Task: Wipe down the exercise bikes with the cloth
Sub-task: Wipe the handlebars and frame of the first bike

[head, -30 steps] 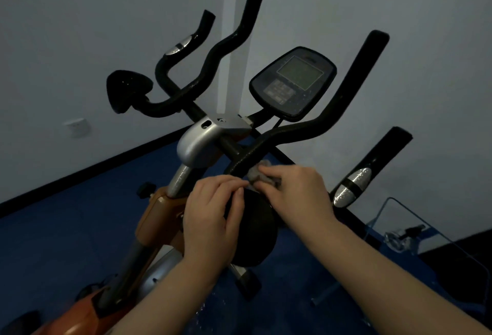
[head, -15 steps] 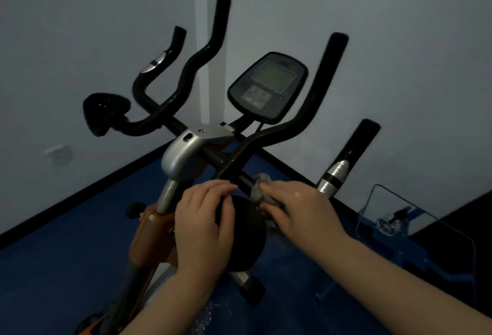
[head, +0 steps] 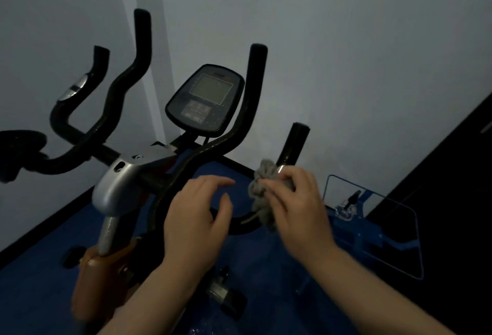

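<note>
An exercise bike with black curved handlebars (head: 239, 132), a silver clamp (head: 119, 182) and a dark console (head: 205, 100) fills the middle of the view. My right hand (head: 295, 206) is closed on a crumpled grey cloth (head: 262, 190), pressed against the lower right handlebar grip (head: 295, 145) near its silver sensor band. My left hand (head: 197, 217) hovers over the bend of the right bar with fingers spread and curled, holding nothing.
White walls meet in a corner behind the bike. The floor is blue (head: 40, 281) with a black skirting line. A blue frame with a clear panel (head: 378, 228) stands at the right, beside a dark surface (head: 452, 188). The orange bike body (head: 95, 278) is below left.
My right hand has slid the cloth rightward from the bar's bend near the armrest pad to the lower right grip. My left hand has lifted off the pad and opened. The view has shifted.
</note>
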Demonstrator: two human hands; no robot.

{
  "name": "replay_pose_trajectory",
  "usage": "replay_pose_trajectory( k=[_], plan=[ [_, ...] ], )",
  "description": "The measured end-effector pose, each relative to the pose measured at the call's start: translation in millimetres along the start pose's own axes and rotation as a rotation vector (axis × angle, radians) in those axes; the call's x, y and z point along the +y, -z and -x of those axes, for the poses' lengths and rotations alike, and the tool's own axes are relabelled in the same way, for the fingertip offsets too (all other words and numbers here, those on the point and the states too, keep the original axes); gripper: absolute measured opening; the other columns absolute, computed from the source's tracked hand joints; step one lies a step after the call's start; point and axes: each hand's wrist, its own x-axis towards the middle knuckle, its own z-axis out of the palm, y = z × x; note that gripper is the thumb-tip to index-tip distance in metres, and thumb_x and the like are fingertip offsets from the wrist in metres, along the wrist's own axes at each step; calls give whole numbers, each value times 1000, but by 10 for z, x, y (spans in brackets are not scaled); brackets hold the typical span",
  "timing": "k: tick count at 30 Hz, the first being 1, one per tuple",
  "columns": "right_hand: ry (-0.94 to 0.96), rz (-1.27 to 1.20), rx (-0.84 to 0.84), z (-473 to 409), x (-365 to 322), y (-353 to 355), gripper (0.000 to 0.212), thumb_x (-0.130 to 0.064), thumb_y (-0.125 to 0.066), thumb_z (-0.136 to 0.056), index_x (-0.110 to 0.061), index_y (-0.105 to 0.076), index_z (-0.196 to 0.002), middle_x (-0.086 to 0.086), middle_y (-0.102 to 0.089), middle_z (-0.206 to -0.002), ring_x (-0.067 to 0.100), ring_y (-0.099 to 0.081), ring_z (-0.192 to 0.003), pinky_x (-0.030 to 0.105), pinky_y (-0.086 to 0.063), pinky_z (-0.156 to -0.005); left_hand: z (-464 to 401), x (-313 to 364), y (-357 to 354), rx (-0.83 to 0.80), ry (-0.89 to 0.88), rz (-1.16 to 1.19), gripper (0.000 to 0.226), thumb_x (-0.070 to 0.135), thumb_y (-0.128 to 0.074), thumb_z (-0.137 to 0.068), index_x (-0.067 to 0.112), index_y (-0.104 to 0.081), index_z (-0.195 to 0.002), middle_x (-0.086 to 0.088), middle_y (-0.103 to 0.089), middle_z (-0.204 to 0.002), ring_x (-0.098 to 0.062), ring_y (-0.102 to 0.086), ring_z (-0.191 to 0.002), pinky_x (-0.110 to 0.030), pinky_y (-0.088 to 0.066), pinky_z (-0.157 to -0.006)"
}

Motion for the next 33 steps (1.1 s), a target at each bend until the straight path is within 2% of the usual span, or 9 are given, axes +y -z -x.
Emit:
replay_pose_trajectory(
  k=[3, 8, 11, 13, 19, 21, 26, 29, 33],
  plan=[
    [-26, -59, -59, 156, -100, -2, 30, -43, -53, -88, -22, -67, -105, 0, -49, -109, 16, -46, -99, 27, -48, -68, 1, -1, -5, -2, -5, -8, 18, 27, -51, -84, 29, -62, -99, 21, -57, -92, 2, -51, -85, -11, -37, -69],
    [-5, -56, -15, -322, 183, 166, 19, -18, -69, -84, -11, -72, -101, 8, -58, -96, 22, -56, -85, 38, -53, -67, -11, 24, 6, 6, -25, 1, 20, 30, -47, -83, 27, -63, -93, 21, -57, -90, 0, -53, -85, -16, -40, -70],
    [-92, -69, 53, -366, 163, 148, 30, -14, -68, -84, -12, -67, -114, 5, -61, -97, 19, -58, -87, 34, -53, -71, -7, 26, -1, 3, -12, -1, 19, 30, -47, -82, 27, -63, -91, 22, -57, -90, 1, -52, -86, -13, -38, -72],
    [-127, -114, 96, -183, 48, 83, 25, -15, -72, -80, -13, -68, -105, 3, -62, -94, 18, -59, -85, 35, -53, -70, -5, 22, -1, -1, -7, -8, 19, 31, -46, -82, 28, -63, -91, 22, -58, -91, 2, -52, -87, -12, -38, -73],
    [40, -198, -10, -172, 130, 92, 10, -13, -72, -79, -10, -74, -89, 5, -59, -85, 20, -58, -77, 37, -52, -64, -8, 5, -15, 6, -11, -13, 19, 31, -46, -83, 28, -63, -91, 20, -59, -91, 0, -53, -87, -18, -42, -70],
    [18, -123, 40, -447, 290, 186, 10, -10, -72, -79, -8, -74, -88, 8, -60, -88, 22, -58, -79, 39, -52, -64, -2, 7, -15, 15, 0, -13, 18, 31, -46, -82, 29, -62, -90, 22, -58, -91, 0, -53, -85, -18, -42, -69],
    [359, 174, 80, -931, 489, 343, 13, -19, -70, -84, -7, -72, -80, 9, -64, -84, 25, -57, -73, 33, -50, -48, 7, 4, -8, 14, 13, -31, 18, 33, -45, -82, 32, -62, -90, 26, -57, -91, 1, -53, -85, -14, -39, -70],
    [140, -7, 134, -1105, 537, 366, 13, -21, -67, -85, -10, -72, -87, 6, -60, -88, 17, -56, -80, 29, -50, -64, 5, 15, -13, 18, 19, -39, 18, 33, -45, -81, 32, -62, -89, 24, -58, -90, 0, -53, -84, -15, -40, -69],
    [-446, -569, 237, -915, 537, 236, 17, -26, -69, -84, -18, -73, -98, 1, -66, -98, 8, -62, -88, 32, -54, -84, 4, 12, -10, 23, 34, -38, 16, 31, -47, -80, 32, -62, -88, 28, -56, -89, 0, -53, -82, -13, -37, -67]
  ],
)
